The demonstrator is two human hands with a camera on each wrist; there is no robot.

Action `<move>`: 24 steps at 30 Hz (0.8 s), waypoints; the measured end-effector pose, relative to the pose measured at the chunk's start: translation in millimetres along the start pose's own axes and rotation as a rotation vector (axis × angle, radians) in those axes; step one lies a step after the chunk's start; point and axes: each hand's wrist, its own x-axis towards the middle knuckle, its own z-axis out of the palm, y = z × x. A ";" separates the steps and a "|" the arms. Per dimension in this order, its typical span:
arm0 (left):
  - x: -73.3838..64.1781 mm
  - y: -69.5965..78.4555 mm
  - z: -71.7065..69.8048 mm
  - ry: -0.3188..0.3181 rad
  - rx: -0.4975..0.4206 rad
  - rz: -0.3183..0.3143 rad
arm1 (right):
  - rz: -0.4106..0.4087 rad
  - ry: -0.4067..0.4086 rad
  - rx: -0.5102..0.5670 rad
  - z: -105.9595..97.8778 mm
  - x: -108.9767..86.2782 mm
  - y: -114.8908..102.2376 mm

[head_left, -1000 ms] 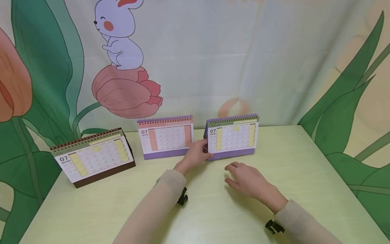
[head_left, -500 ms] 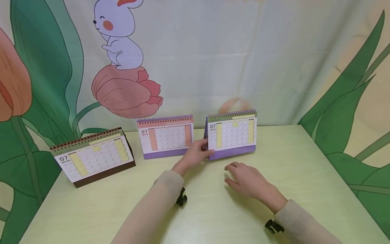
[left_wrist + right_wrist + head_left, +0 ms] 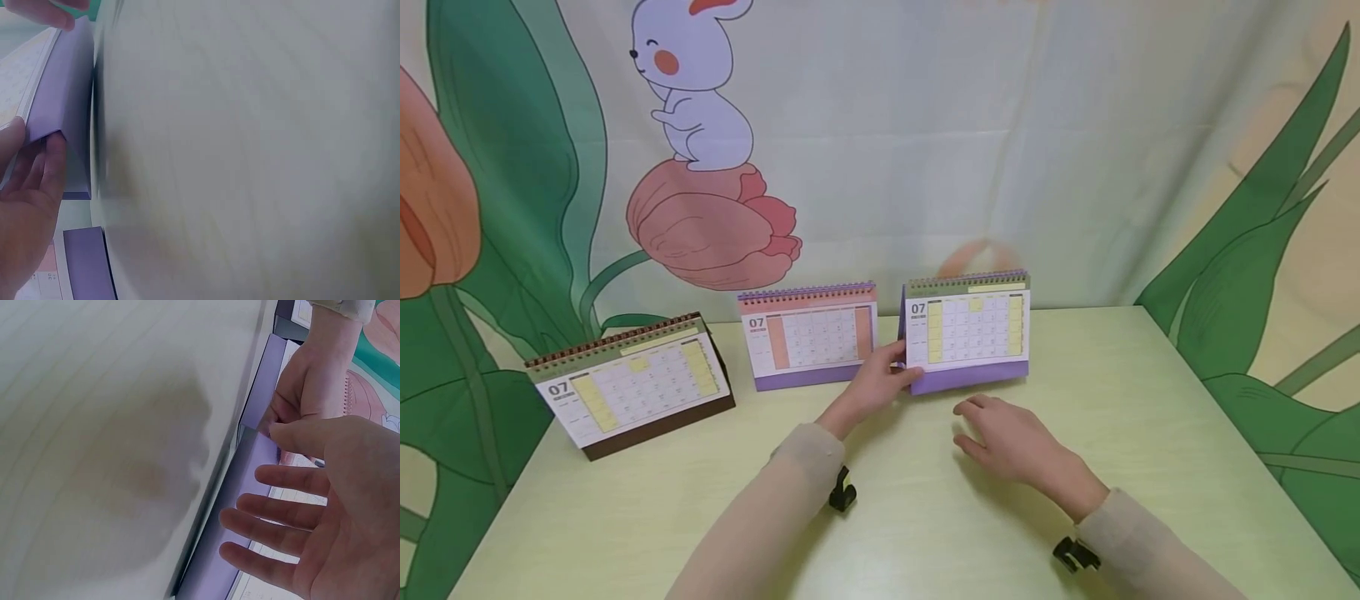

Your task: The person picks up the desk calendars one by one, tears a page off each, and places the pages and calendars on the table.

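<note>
Brown-based calendar (image 3: 636, 383), left of and nearer than the pink calendar: "07" on its page, rest too small to read. Pink calendar (image 3: 808, 337), purple base, also "07". Left hand (image 3: 876, 382), just beside the pink calendar's right end, grips the left edge of the green-topped calendar (image 3: 973, 333), thumb in front, fingers behind. That one sits right of the pink calendar, purple base, "07", small print unreadable. Right hand (image 3: 1013, 440), right of and nearer than the pink calendar, holds nothing, fingers loosely spread.
</note>
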 end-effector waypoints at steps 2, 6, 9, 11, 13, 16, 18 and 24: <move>-3.0 -0.2 -2.0 0.002 -0.005 0.002 | -0.006 0.016 0.005 -0.9 0.4 -0.5; -8.4 1.4 -7.0 -0.007 -0.021 0.009 | -0.007 0.081 0.015 -3.0 1.9 -0.6; -12.4 2.5 -10.1 -0.011 -0.023 0.018 | -0.012 0.146 0.024 -3.6 3.3 0.1; -15.2 2.4 -12.4 -0.016 -0.018 0.023 | -0.022 0.188 0.035 -4.4 4.4 0.2; -18.5 2.2 -14.4 -0.026 -0.009 0.029 | -0.041 0.237 0.038 -4.8 5.6 0.7; -23.5 2.7 -16.8 -0.040 0.004 0.034 | -0.075 0.315 0.039 -5.1 7.8 1.9; -27.1 3.6 -18.1 -0.046 0.010 0.033 | -0.098 0.369 0.028 -4.6 9.5 3.0; -37.5 5.3 -21.2 -0.067 0.005 0.031 | -0.130 0.469 -0.010 -4.5 13.2 3.7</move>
